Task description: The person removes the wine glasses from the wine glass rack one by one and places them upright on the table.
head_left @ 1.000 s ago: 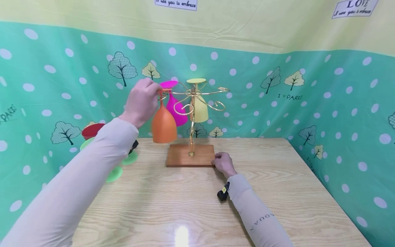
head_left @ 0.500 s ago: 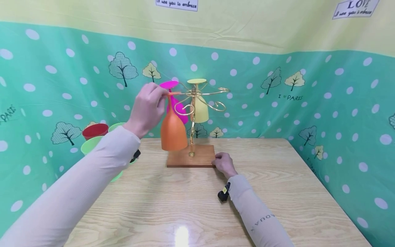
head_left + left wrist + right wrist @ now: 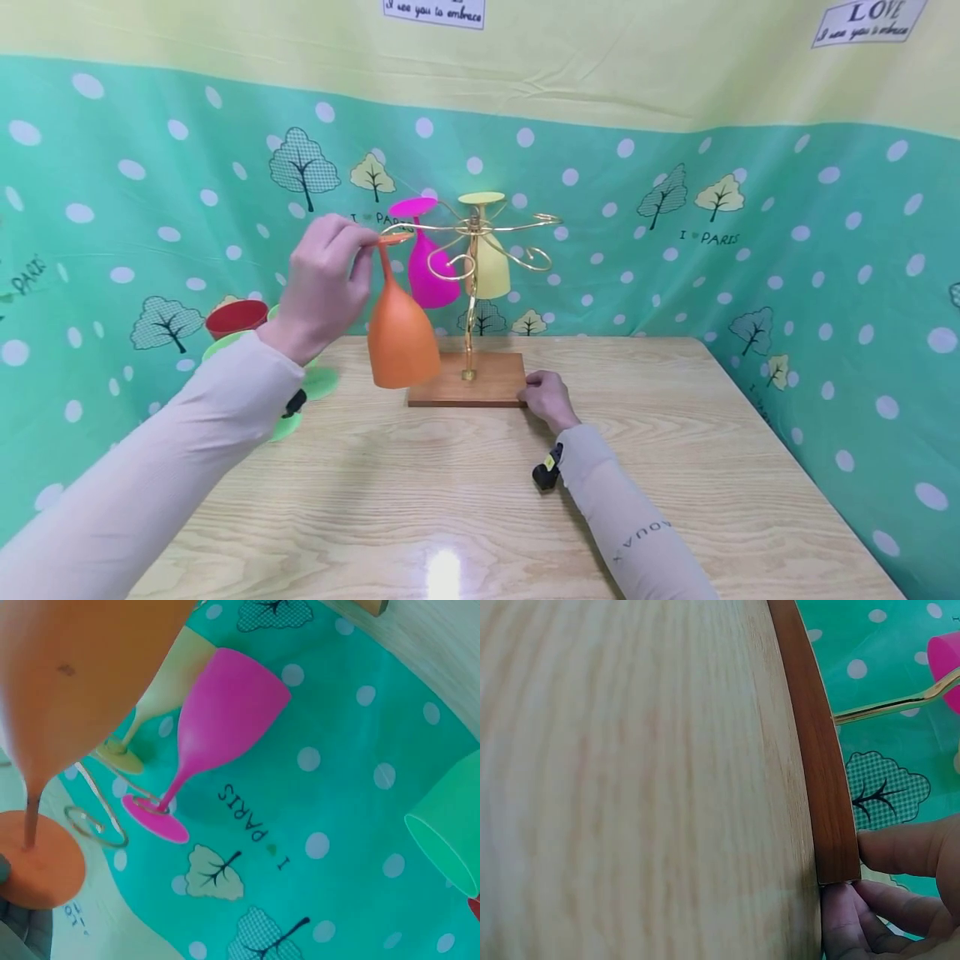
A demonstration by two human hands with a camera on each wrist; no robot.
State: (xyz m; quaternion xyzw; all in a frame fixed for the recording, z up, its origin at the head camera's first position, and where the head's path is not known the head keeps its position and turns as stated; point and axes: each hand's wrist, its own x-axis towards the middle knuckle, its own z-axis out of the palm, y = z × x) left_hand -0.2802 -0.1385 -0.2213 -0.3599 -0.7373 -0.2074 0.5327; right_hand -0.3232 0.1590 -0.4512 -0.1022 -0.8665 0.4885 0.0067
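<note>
An orange plastic goblet [image 3: 402,342] hangs bowl-down and slightly tilted from my left hand [image 3: 330,275], which pinches the edge of its foot. It overlaps the left side of a gold wire goblet rack [image 3: 471,317]; in the left wrist view its foot [image 3: 45,862] is apart from the nearest wire loop [image 3: 97,832]. A magenta goblet [image 3: 435,271] and a pale yellow goblet [image 3: 492,267] hang upside down on the rack. My right hand [image 3: 551,400] grips the right front corner of the rack's wooden base [image 3: 495,383], thumb and fingers on either side of it [image 3: 832,810].
At the left, partly behind my left arm, stand a red goblet [image 3: 236,317] and green goblets [image 3: 321,382]. Rack loops [image 3: 536,260] stick out toward the right. A patterned cloth [image 3: 615,250] hangs behind the wooden table [image 3: 675,467] and along its sides.
The orange goblet, held by its foot, first moved right and toward me, then left and lower, away from the rack's left loop. My right hand stays on the base corner.
</note>
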